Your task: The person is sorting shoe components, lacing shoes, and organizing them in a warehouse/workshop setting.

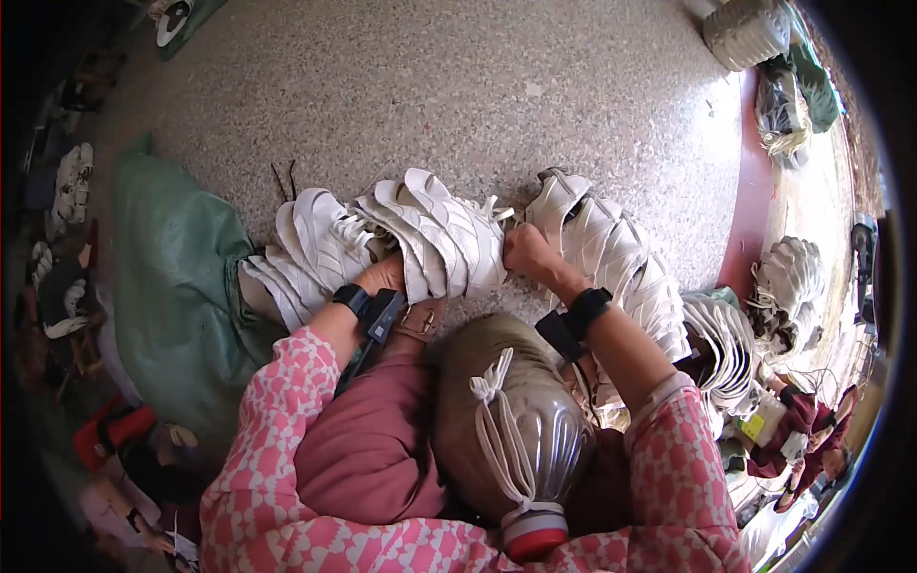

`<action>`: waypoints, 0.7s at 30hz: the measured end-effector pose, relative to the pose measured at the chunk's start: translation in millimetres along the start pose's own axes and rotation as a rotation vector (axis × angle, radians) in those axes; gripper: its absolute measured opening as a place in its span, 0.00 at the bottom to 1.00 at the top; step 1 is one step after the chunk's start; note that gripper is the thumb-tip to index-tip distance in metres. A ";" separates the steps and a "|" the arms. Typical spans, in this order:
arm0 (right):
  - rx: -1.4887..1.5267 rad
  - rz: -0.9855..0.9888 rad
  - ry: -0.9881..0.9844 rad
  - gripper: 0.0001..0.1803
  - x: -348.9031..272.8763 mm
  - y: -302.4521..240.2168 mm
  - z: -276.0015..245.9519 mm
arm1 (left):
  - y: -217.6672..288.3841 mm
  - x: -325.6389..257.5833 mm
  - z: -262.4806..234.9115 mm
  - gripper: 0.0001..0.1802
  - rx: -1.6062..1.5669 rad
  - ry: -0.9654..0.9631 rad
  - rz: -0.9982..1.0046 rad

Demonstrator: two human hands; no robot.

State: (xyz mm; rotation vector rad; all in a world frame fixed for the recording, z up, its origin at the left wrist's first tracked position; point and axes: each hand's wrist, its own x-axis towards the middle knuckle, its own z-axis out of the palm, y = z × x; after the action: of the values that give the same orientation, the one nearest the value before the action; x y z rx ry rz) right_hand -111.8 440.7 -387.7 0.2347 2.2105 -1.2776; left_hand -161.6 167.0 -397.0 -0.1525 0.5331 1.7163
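Note:
A stack of white shoe uppers (432, 229) stands on edge in front of me, nested one in another. My left hand (384, 275) is closed at its left edge, the fingers mostly hidden behind the uppers. White laces (489, 210) stick out from the stack's right side. Just beside them my right hand (530, 252) is closed, fingers curled in; what it pinches is too small to make out. More nested uppers (310, 250) lean to the left, and a long row of laced uppers (611, 244) curves away on the right.
Between my legs rests a big clear plastic jug (506, 401) with a red cap and white cords tied round it. A green sack (181, 277) stands at left. Further uppers (718, 344) lie at right, another plastic jug (750, 36) at the far right. Speckled floor (458, 95) stretches ahead.

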 end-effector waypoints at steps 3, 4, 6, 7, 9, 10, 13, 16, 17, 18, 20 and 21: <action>-0.010 -0.059 -0.076 0.09 6.1 26.5 0.9 | -6.5 6.8 -16.7 0.25 0.074 0.021 -0.041; -0.005 -0.068 -0.086 0.09 3.1 6.8 1.1 | -5.9 2.1 -21.0 0.27 0.133 0.100 -0.060; 0.064 0.038 0.018 0.11 -10.1 -30.4 -2.2 | -5.0 -2.8 -24.6 0.27 0.154 0.122 -0.049; 0.063 0.045 0.021 0.11 -12.1 -35.3 -5.2 | -3.7 0.9 -23.3 0.27 0.175 0.123 -0.047; 0.243 -0.087 -0.034 0.15 -8.9 -41.0 -10.4 | -3.4 11.2 -21.9 0.27 0.221 0.127 -0.042; 0.243 -0.085 -0.030 0.15 -6.6 -42.7 -10.1 | -3.2 14.9 -20.9 0.26 0.245 0.130 -0.039; 0.415 -0.197 -0.170 0.18 -4.3 -58.9 -13.5 | 9.5 -0.2 -27.0 0.26 0.316 0.152 -0.026; 0.409 -0.206 -0.216 0.11 2.1 -48.3 -16.2 | 12.6 -7.0 -27.9 0.26 0.391 0.159 -0.012; 0.125 -0.685 -0.182 0.07 3.9 -31.1 -19.9 | 9.7 -7.2 -25.0 0.26 0.416 0.155 -0.006; 0.127 -0.684 -0.181 0.07 4.2 -25.9 -17.3 | 8.9 -10.3 -22.5 0.26 0.439 0.161 -0.002; 0.044 -0.820 -0.106 0.09 5.3 -15.5 -12.0 | 7.1 -1.6 -18.4 0.26 0.484 0.173 0.006; 0.045 -0.818 -0.106 0.09 6.4 -10.2 -10.5 | 6.3 1.6 -16.4 0.26 0.506 0.178 0.010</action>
State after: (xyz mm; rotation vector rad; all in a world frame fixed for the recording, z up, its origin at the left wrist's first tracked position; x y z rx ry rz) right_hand -125.4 443.4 -379.6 -0.7821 2.2510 -1.6833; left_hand -171.1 160.6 -410.4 0.0613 1.0822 1.5342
